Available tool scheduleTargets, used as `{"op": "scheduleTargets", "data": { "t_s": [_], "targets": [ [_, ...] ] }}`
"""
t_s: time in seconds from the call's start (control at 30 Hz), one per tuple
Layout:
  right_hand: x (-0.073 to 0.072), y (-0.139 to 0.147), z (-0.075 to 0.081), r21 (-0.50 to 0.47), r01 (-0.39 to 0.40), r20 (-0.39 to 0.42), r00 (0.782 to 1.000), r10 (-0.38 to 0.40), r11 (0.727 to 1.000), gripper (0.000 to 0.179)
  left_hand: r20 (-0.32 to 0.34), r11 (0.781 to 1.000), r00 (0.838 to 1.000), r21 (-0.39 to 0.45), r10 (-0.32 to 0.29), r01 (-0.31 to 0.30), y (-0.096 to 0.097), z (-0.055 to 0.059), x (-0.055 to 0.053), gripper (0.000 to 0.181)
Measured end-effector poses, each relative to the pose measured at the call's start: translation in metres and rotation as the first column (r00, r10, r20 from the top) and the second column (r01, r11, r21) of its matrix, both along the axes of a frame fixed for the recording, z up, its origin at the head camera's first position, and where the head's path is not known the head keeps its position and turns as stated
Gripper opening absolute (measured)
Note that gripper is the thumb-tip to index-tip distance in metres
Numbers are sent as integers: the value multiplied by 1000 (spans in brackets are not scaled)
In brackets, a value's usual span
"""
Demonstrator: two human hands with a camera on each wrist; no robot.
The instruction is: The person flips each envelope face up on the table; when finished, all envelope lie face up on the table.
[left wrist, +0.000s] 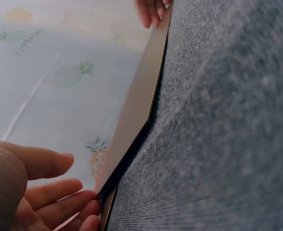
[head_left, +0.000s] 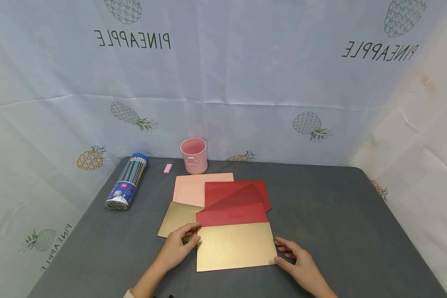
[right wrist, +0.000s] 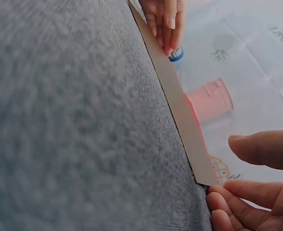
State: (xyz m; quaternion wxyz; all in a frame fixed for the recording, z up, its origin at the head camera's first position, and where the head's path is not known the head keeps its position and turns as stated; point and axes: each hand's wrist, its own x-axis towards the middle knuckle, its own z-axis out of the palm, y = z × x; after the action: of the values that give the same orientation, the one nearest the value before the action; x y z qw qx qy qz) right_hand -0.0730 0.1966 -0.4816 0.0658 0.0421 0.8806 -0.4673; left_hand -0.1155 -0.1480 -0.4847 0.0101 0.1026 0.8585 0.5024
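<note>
A gold paper rectangle (head_left: 236,247) lies at the front of the table, its long side toward me. Directly behind it is a red paper piece with a pointed top (head_left: 232,211); whether the two are joined I cannot tell. My left hand (head_left: 176,245) touches the gold rectangle's left edge with its fingertips, thumb apart from the fingers in the left wrist view. At the opposite edge, my right hand (head_left: 298,265) has its fingertips near the front right corner, its thumb lifted away in the right wrist view. Neither hand pinches the paper.
Behind lie another red paper (head_left: 223,188), pale pink paper (head_left: 193,188) and a second gold paper (head_left: 171,221), partly overlapped. A pink bucket (head_left: 194,156), a small pink eraser-like block (head_left: 167,168) and a tub of pencils (head_left: 126,182) stand farther back on the dark table (head_left: 339,207).
</note>
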Motion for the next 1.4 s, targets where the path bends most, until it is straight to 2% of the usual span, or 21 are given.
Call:
{"op": "scheduleTargets", "data": {
  "t_s": [0.3, 0.4, 0.5, 0.6, 0.73, 0.83, 0.93, 1.03, 1.13, 1.33, 1.4],
  "targets": [
    [0, -2, 0, -44, 29, 36, 999, -27, 999, 54, 22, 999, 999, 19, -27, 26, 0, 2, 0, 37],
    [0, -2, 0, -66, 35, 28, 999, -33, 997, 55, 38, 998, 999, 58, -21, 18, 0, 1, 0, 35],
    [2, -3, 0, -110, 42, 18, 999, -40, 993, 56, 57, 992, 998, 127, 12, -19, 0, 0, -1, 34],
    [2, -4, -2, -205, 42, 2, 999, -42, 978, 57, 82, 970, 995, 230, 60, -78, 0, 2, -2, 33],
    [-1, -6, -5, -347, 17, -25, 999, -28, 938, 57, 141, 916, 984, 369, 110, -156, 0, 5, -4, 36],
    [-5, -8, -9, -395, 8, -34, 999, -24, 919, 58, 205, 880, 969, 423, 138, -215, 1, 5, -7, 39],
    [-8, -9, -12, -414, -1, -44, 999, -19, 910, 58, 255, 856, 955, 450, 149, -254, 1, 3, -10, 39],
    [-10, -9, -13, -432, -14, -68, 998, -17, 902, 57, 277, 835, 951, 485, 134, -259, 2, 2, -12, 40],
    [-11, -8, -14, -441, -30, -91, 996, -11, 897, 56, 281, 828, 953, 503, 114, -248, 3, 3, -12, 41],
    [-15, -7, -12, -430, -72, -129, 991, 17, 900, 56, 330, 796, 941, 548, 79, -259, 4, 2, -12, 46],
    [-16, -7, -12, -431, -76, -131, 991, 22, 899, 57, 334, 792, 940, 554, 69, -255, 4, 2, -12, 47]
  ]
}}
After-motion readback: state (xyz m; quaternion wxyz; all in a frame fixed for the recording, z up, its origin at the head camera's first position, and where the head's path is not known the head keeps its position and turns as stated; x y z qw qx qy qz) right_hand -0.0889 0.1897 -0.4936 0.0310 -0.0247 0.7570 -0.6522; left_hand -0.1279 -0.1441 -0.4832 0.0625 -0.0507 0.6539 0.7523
